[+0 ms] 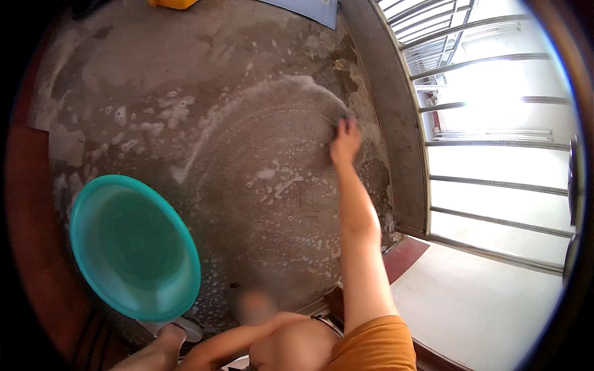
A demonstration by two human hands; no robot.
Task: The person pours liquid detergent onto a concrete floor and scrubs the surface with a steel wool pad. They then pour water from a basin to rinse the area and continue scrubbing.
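Observation:
My right hand [346, 143] is stretched far out over the wet concrete floor [266, 142], its fingers closed and pressed down at the end of a curved foam streak [260, 91]. Something small and dark seems to lie under the fingertips, too hidden to name. My left hand does not show; only bare limbs at the lower edge are visible. Soap suds [176, 111] and bubbles spread over much of the floor. At the left stands a large round turquoise basin [193, 247], with what looks like cloudy water inside.
Along the right runs a low concrete ledge [396, 136] with metal window bars [495, 145] above it. My foot wears a light slipper [189, 329] beside the basin. A yellow object [173, 3] and a grey-blue panel [309, 11] lie at the far edge.

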